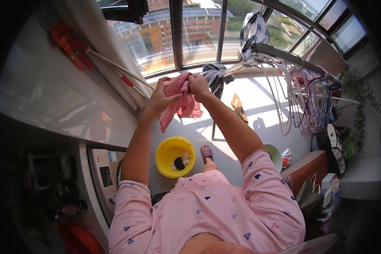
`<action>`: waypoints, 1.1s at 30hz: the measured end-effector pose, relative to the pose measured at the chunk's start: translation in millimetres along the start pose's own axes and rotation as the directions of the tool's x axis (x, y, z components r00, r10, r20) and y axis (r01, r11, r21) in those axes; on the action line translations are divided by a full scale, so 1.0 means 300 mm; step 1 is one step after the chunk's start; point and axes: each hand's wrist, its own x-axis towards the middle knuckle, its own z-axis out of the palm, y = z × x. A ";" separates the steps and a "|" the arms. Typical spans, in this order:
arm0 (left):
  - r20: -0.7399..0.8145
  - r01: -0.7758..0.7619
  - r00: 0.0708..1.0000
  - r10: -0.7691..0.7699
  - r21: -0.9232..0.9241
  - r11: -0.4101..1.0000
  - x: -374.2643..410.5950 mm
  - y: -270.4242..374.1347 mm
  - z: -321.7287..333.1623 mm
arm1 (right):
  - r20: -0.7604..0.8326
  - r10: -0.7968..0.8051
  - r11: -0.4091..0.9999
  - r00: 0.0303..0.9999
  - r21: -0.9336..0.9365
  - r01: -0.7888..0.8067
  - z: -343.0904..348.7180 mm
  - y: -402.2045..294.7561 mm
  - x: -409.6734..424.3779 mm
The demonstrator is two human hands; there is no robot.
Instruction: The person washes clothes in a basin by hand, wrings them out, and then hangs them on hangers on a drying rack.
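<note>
Both my hands hold a pink cloth up in front of me, its lower end hanging down. My left hand has the cloth between thumb and fingers, while my right hand grips its bunched upper part. Beyond my right hand a grey garment hangs at the end of a drying rack. Below, on the floor, stands a yellow plastic basin with a few small dark and light cloth pieces in it.
Many clothes hangers hang from the rack at right. A washing machine stands at lower left, near long poles by the wall. A pale green basin and a brown seat are at right. Windows run along the far side.
</note>
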 end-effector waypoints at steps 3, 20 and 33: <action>-0.198 -0.136 0.966 0.166 0.157 0.978 0.113 0.003 0.141 | 0.157 0.110 0.739 0.981 0.648 -0.187 -0.122 0.065 0.134; 0.180 -0.169 0.971 0.155 0.063 0.984 1.016 -0.414 0.829 | 0.062 -0.223 0.445 0.973 -0.882 0.158 -0.564 0.344 0.229; 0.220 0.020 0.976 -0.008 -0.050 0.999 1.065 -0.694 0.892 | 0.173 -0.066 0.461 0.983 -0.868 0.183 -0.554 0.403 0.298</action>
